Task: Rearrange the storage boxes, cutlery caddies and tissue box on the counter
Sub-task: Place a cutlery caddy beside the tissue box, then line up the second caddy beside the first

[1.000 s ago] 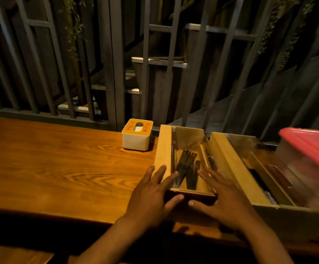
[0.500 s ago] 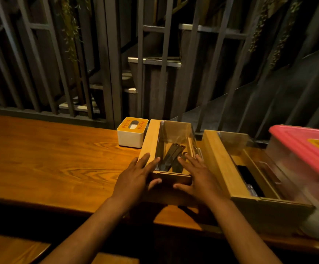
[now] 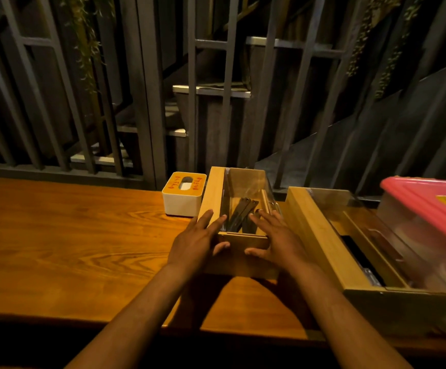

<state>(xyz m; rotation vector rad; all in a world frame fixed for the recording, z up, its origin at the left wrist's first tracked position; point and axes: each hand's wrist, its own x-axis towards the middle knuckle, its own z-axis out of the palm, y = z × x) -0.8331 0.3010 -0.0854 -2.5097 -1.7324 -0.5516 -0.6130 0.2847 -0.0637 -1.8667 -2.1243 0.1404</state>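
Note:
A wooden cutlery caddy [image 3: 214, 194] with a clear lid stands on the wooden counter [image 3: 70, 235], dark cutlery [image 3: 240, 213] inside it. My left hand [image 3: 195, 243] grips its near left corner and my right hand [image 3: 277, 241] its near right corner, fingers on top and thumbs on the front wall. The white tissue box [image 3: 183, 205] with an orange top sits right against the caddy's far left side. A second, larger wooden caddy [image 3: 320, 235] lies to the right. A clear storage box with a pink lid [image 3: 426, 201] stands at the far right.
A dark metal railing [image 3: 147, 102] runs along the counter's back edge, with stairs and hanging plants behind it. Bare counter stretches to the left of the tissue box. The counter's front edge is close below my forearms.
The caddy under my hands has slid to the left and back, away from the larger caddy, and now sits beside the tissue box. A gap has opened between the two caddies.

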